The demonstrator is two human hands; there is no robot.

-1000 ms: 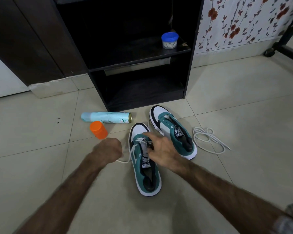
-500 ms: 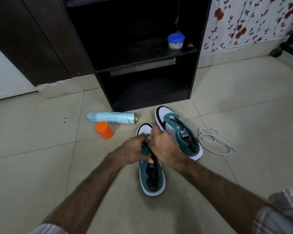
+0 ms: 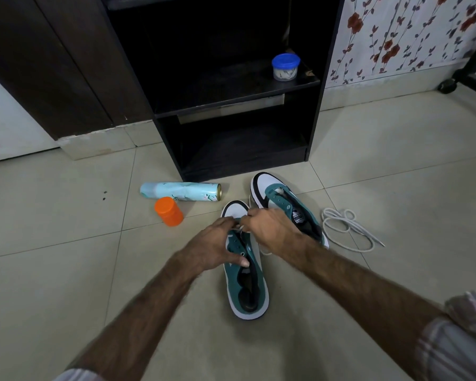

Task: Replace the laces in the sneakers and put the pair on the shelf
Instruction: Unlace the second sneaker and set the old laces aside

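Beige tile floor [image 3: 368,149], floral wall [image 3: 396,37].

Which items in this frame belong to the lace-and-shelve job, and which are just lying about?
Part of the job:
- near sneaker, with the lace pinched by the left hand and right hand
- far sneaker
- loose white lace on the floor
- black shelf unit

Just lying about:
- spray can
- orange cap
- blue-lidded tub
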